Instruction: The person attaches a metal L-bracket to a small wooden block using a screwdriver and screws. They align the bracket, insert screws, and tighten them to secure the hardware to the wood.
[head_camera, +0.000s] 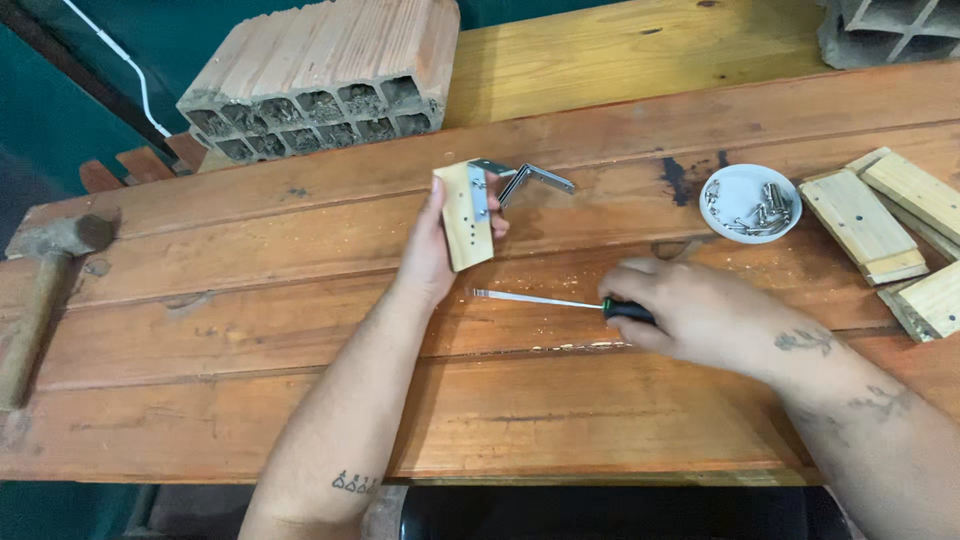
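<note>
Your left hand (430, 250) grips the small wood block (463, 217) upright above the tabletop (250, 330), while your right hand (690, 310), closed around the screwdriver (560, 301), lays its shaft pointing left toward the block.

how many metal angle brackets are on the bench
2. One metal angle bracket sits against the small wood block held up in the left hand; the other bracket lies on the bench just right of it. More may be hidden behind the block.
</note>
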